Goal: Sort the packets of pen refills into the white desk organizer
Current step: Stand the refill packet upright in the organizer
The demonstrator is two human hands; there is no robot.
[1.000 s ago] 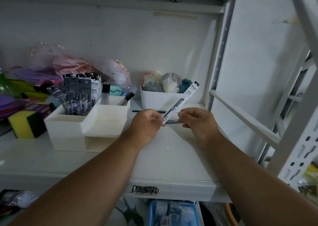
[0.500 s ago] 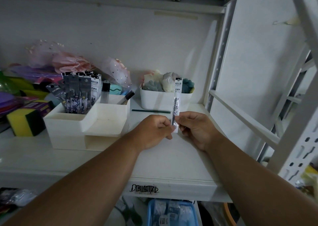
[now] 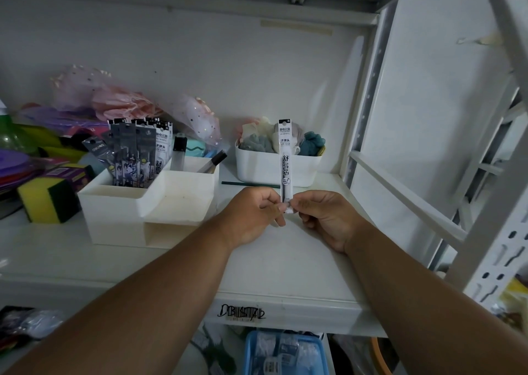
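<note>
White refill packet [image 3: 285, 163] upright, left hand [image 3: 251, 217] and right hand [image 3: 325, 217] pinching its base (both grips holding)

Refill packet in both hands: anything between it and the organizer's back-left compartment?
Nothing visible. The refill packet is pinched upright by left hand and right hand; the path left to the white desk organizer is open air.

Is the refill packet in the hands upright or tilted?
Upright. The packet stands vertical, its bottom end pinched between the left hand and right hand, top pointing straight up before the white bin.
</note>
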